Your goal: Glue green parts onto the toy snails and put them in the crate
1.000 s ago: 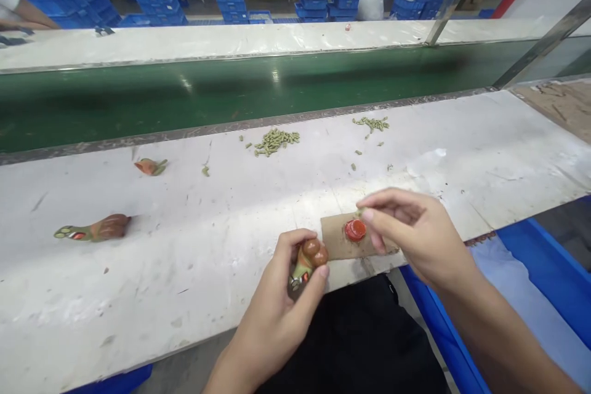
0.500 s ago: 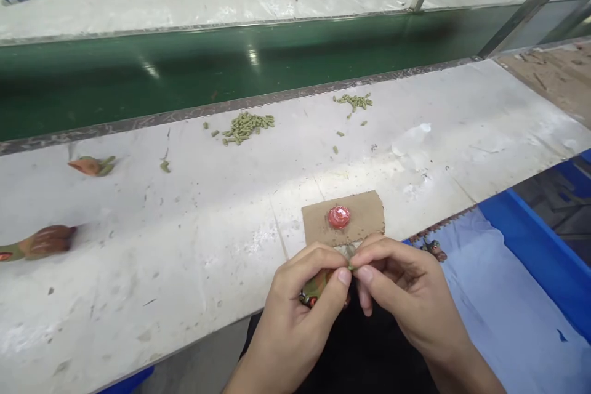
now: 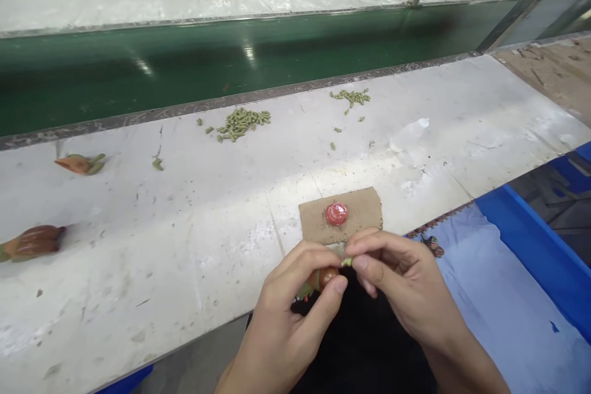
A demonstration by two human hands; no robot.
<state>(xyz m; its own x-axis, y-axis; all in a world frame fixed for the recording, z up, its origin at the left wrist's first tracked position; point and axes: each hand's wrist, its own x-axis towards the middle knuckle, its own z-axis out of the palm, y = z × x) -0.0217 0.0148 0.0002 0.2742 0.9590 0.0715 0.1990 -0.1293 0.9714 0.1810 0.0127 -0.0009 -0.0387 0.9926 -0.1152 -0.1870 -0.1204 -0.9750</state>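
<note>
My left hand (image 3: 295,308) is closed round a small brown and green toy snail (image 3: 321,279) at the near edge of the white bench (image 3: 184,228). My right hand (image 3: 397,283) pinches a tiny green piece (image 3: 346,262) against the snail, thumb and forefinger pressed together. Just beyond the fingers lies a cardboard scrap (image 3: 360,212) with a red blob (image 3: 336,213) on it.
Two piles of small green pieces (image 3: 240,123) (image 3: 351,96) lie farther back. Other snail figures sit at the left (image 3: 32,241) (image 3: 80,164). A green conveyor belt (image 3: 231,68) runs behind the bench. A blue bin (image 3: 521,246) with pale lining is at my right.
My right hand left the red blob and came back to the snail with a green piece. Both hands have drawn toward me, and the view has tilted down.
</note>
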